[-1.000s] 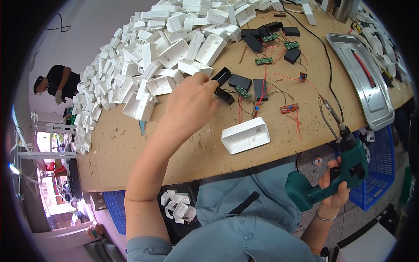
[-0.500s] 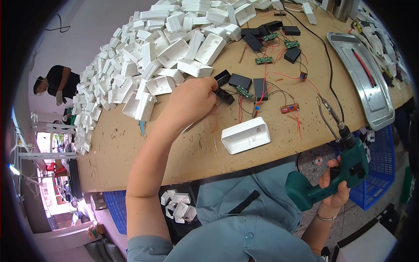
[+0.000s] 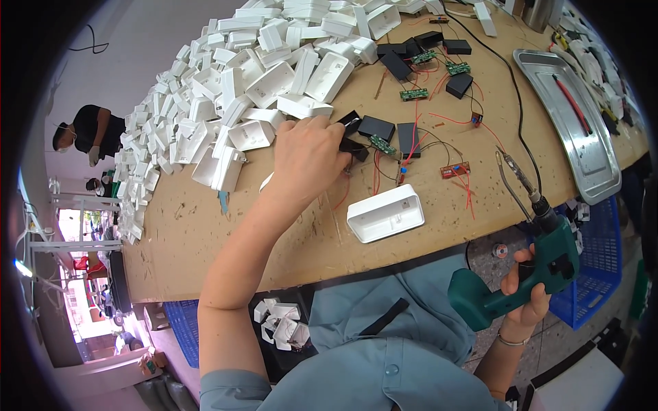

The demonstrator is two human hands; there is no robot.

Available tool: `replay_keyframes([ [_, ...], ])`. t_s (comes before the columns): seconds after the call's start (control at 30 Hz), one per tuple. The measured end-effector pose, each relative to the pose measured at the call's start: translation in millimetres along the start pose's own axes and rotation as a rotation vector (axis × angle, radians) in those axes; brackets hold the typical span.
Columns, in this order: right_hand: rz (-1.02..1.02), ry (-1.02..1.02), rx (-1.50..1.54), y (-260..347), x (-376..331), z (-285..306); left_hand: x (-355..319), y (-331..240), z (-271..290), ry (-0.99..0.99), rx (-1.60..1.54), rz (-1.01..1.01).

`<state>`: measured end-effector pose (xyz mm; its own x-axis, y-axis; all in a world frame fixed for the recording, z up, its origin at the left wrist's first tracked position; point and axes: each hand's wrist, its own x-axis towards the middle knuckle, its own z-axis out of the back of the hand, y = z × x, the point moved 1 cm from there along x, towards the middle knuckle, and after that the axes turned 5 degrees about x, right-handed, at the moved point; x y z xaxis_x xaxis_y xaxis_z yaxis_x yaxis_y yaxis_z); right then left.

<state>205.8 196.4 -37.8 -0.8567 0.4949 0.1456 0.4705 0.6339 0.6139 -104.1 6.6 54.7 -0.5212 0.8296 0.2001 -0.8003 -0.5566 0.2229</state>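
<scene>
My right hand (image 3: 526, 291) is wrapped round the handle of a green soldering gun (image 3: 510, 274). Its thin metal tip and curved feed tube point up over the table's front edge. My left hand (image 3: 312, 154) is closed, fingers curled down at the tabletop beside two open black plastic cases (image 3: 353, 148). What its fingertips grip is hidden under the hand. Right of them lie a black box (image 3: 376, 128), a green circuit board (image 3: 382, 144) with red and black wires, and a red board (image 3: 455, 170). An open white plastic housing (image 3: 386, 214) stands in front of these parts.
A large heap of white housings (image 3: 274, 85) covers the back left. More black boxes with green boards (image 3: 414, 95) lie farther back. At right are a metal tray (image 3: 606, 175) and a black cable (image 3: 519, 103); a blue crate (image 3: 596, 274) stands below. Another person (image 3: 99, 130) is far left.
My left hand has drawn slightly left and turned, its fingers shifting off the black cases towards the tabletop. My right hand and the soldering gun have stayed in place.
</scene>
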Motion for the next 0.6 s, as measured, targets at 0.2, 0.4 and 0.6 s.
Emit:
replay_keyframes([
  [0.2, -0.009, -0.014, -0.012, 0.3, -0.1, -3.2, -1.9, 3.4, -15.2, -0.116, -0.175, -0.099],
  [0.4, -0.001, -0.015, -0.004, -2.0, -1.7, -1.3, -7.1, -7.3, -15.6, -0.223, -0.171, -0.077],
  [0.6, 0.005, -0.002, -0.009, -1.7, -2.7, 0.5, -10.7, -7.3, -18.8, -0.312, -0.213, -0.099],
])
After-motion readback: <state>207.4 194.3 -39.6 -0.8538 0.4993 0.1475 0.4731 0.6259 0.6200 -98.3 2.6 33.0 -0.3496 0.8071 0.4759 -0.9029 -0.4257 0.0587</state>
